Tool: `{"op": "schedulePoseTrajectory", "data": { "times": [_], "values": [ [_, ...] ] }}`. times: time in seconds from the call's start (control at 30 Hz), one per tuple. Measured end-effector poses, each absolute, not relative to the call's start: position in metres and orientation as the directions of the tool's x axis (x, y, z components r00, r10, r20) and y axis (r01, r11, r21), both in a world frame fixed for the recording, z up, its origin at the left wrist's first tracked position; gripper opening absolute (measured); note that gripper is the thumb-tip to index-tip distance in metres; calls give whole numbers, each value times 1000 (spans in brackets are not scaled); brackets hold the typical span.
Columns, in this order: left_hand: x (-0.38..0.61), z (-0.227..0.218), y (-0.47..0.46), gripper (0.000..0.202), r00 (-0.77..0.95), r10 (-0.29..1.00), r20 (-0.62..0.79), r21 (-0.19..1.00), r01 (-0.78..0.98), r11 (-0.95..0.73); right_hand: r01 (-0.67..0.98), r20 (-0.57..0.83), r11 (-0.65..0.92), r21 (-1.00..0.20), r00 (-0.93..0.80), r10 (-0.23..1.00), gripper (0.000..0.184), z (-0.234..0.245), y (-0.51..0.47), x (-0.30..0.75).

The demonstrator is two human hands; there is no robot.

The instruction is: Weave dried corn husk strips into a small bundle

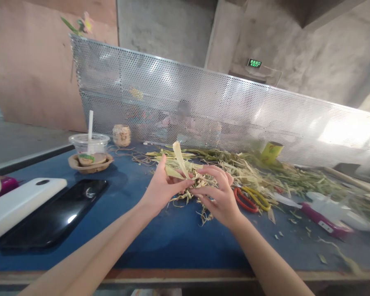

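Note:
My left hand [160, 187] is closed on a pale green strip of dried leaf [179, 157], pinched between thumb and fingers; its free end sticks up. My right hand [217, 191] meets it from the right, its bent fingers pressed into a bundle of thin, curly plant fibres [200, 181]. Both sets of fingertips nearly touch at the bundle. Exactly which strands each hand grips is partly hidden. Loose shreds hang below onto the blue table [179, 242]. Just right of my right hand lie scissors with a red loop [245, 201] and a yellow loop [259, 199].
A heap of dried leaf strips [249, 168] spreads behind and right. A purple-and-white device [327, 220] lies at right. On the left are a black phone [61, 209], a white slab-like case [24, 207] and a lidded cup [91, 150] with a straw. A perforated metal screen [203, 102] stands behind.

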State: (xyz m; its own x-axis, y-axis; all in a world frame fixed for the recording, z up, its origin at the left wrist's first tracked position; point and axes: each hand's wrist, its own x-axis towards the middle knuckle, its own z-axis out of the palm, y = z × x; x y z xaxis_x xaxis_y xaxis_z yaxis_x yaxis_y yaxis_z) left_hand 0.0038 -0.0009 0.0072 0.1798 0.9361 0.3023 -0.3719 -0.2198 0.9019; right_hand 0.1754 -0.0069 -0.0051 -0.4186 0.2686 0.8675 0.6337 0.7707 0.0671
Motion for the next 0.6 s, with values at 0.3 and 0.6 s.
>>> {"op": "schedulePoseTrajectory", "data": {
  "times": [0.3,0.6],
  "values": [
    [2,10,-3,126,201,912,358,898,-341,-277,455,832,823,-340,-263,489,11,-5,-6,168],
    [6,5,1,127,110,966,235,928,-321,-190,446,858,843,-300,-261,443,15,-9,-8,161]
  ]
}}
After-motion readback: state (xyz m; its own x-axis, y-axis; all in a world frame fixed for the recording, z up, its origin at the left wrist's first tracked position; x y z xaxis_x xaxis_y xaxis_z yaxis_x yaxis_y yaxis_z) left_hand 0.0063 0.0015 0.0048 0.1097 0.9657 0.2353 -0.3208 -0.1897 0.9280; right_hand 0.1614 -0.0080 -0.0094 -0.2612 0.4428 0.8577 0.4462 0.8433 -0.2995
